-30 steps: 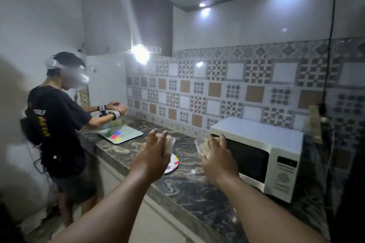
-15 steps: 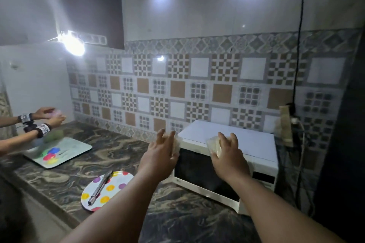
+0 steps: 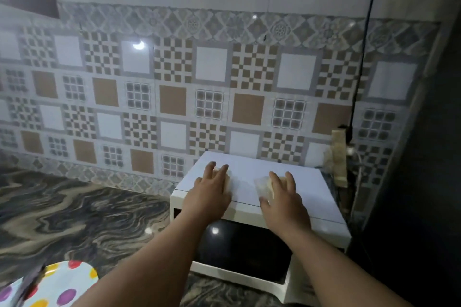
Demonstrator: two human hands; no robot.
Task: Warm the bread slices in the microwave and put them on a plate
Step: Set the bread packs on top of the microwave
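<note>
A white microwave [image 3: 314, 196] with a dark, closed door stands on the marbled counter at centre right. Both my hands lie flat on its top. My left hand [image 3: 211, 190] covers one pale bread slice [image 3: 226, 178], of which only an edge shows past the fingertips. My right hand [image 3: 283, 198] rests with straight fingers on a second slice [image 3: 264, 185], which looks wrapped in clear plastic and sticks out to the left of the hand. A white plate with coloured dots [image 3: 63, 280] sits at the bottom left corner.
A dark, blurred utensil [image 3: 29, 281] lies on the plate. A socket block [image 3: 339, 157] with a black cable hangs on the tiled wall right of the microwave. A dark tall surface [image 3: 414, 182] closes off the right side. Marbled counter [image 3: 74, 209] stretches to the left.
My view swung right and down, so the other person left the frame. Both hands moved forward from in front of the microwave and lowered the slices onto its top.
</note>
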